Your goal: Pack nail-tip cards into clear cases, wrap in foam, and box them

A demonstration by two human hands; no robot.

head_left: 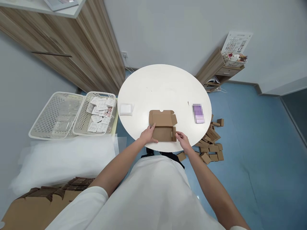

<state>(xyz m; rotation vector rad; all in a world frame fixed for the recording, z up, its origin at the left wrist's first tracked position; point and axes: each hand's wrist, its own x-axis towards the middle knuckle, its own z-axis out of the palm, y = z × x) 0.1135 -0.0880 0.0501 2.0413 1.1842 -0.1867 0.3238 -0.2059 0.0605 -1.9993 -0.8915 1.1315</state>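
A brown cardboard box (162,133) lies near the front edge of the round white table (165,83), its flapped lid (161,119) folded back away from me. My left hand (148,134) is at the box's left side, thumb and fingers spread apart against it. At the right side wall, my right hand (182,140) has its fingertips pinched on the cardboard. A white packet (126,109) rests at the table's left, and a purple item (198,113), partly pixelated, lies at the right.
Left of the table stand a white basket of printed packets (97,114) and another basket (56,116) with clear plastic. White sheets (72,156) and flat cardboard (28,210) are below them. Several small brown boxes (213,148) lie on the floor at right.
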